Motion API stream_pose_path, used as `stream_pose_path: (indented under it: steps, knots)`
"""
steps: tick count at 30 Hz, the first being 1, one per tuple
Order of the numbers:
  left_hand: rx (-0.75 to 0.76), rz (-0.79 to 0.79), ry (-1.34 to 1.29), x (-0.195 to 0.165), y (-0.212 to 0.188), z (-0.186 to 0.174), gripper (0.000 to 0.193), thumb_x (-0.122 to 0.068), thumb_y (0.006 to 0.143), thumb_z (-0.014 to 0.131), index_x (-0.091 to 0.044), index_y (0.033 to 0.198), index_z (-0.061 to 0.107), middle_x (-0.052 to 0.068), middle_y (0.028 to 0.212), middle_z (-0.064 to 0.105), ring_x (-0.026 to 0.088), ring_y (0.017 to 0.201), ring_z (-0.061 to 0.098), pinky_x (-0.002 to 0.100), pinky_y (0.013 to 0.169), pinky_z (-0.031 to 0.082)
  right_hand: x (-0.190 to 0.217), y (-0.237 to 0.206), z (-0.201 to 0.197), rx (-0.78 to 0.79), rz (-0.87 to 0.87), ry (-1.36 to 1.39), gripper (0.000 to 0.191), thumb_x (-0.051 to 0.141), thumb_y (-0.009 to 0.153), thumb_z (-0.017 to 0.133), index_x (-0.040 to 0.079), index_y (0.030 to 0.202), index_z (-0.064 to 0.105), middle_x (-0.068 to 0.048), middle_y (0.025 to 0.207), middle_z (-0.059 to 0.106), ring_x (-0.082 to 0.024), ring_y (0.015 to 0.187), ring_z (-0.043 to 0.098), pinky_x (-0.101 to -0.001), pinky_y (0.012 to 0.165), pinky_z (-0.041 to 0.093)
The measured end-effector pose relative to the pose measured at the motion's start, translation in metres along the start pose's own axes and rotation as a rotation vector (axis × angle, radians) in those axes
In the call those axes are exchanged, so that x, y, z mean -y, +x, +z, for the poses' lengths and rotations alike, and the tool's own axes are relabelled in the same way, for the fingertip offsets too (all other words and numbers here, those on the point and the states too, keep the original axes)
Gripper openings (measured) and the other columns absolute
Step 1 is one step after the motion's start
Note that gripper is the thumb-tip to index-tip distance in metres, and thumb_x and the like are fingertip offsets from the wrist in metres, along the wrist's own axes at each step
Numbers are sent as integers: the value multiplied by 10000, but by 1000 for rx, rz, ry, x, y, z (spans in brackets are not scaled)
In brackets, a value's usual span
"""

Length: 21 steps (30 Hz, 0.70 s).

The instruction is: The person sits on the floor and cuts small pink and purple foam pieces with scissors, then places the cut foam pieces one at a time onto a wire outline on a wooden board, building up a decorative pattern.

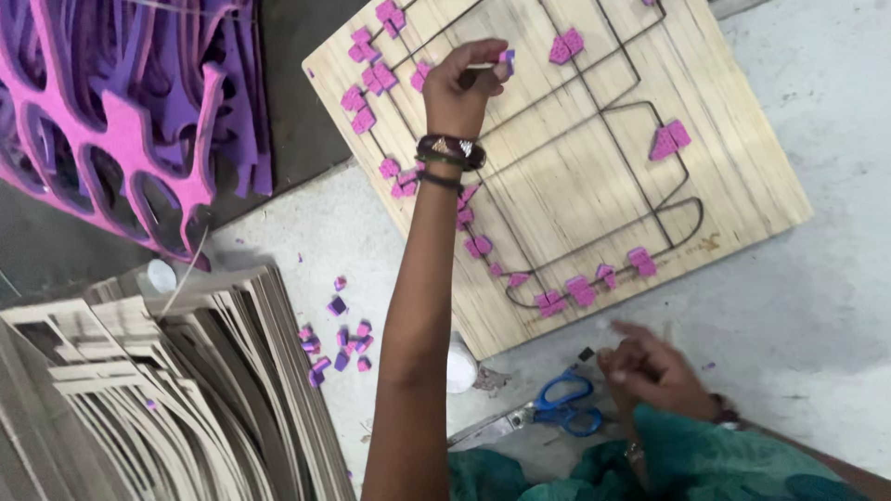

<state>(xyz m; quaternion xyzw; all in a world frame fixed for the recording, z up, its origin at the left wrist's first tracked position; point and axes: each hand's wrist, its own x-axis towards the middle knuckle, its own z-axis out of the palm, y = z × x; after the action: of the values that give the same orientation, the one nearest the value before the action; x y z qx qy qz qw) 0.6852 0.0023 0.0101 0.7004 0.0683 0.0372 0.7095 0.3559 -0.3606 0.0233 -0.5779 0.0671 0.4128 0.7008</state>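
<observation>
Left hand (464,79) grip pinches one purple foam piece (506,61) over one wooden board (594,158).

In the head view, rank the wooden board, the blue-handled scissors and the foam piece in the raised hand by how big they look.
1. Wooden board, by far the largest.
2. Blue-handled scissors.
3. Purple foam piece, smallest, pinched in the left hand.

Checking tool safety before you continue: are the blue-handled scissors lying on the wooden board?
No, the blue-handled scissors lie on the grey floor below the wooden board, beside the right hand.
</observation>
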Motion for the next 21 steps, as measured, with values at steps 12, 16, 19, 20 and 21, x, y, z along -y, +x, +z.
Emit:
stream_pose_path:
  steps: [12,16,19,20,21]
  knots:
    - [110,32,20,33,106,3,162,-16,947,743,10,1106,757,72,981,782,146,880,757,297,796,641,92,35,51,463,351,-1305,667,553,821,698,565,1447,468,270,1073,642,-215,1036,551,-510,899,441]
    - [128,218,386,38,129,12,136,-28,868,813,-25,996,766,69,878,794,146,785,764,293,732,605,103,49,50,463,346,-1225,719,608,813,702,589,1474,422,210,1109,617,-220,1043,541,-516,904,435]
    - [182,378,652,42,138,20,128,-20,818,804,-60,924,746,78,830,781,211,761,774,335,708,600,100,51,48,474,355,-1275,761,663,808,687,616,1500,374,140,1145,583,-236,1036,546,-517,897,444]
    - [212,437,720,43,141,23,129,-11,808,792,-71,908,738,84,828,772,241,771,772,353,715,598,99,50,46,471,353,-1289,775,682,807,682,625,1509,359,117,1158,571,-241,1034,548,-518,895,447]
    - [229,459,754,44,142,25,143,-4,798,783,-73,908,723,95,851,763,276,804,753,381,737,590,97,50,46,457,343,-1306,790,700,805,677,634,1518,343,93,1170,560,-246,1032,549,-518,893,451]
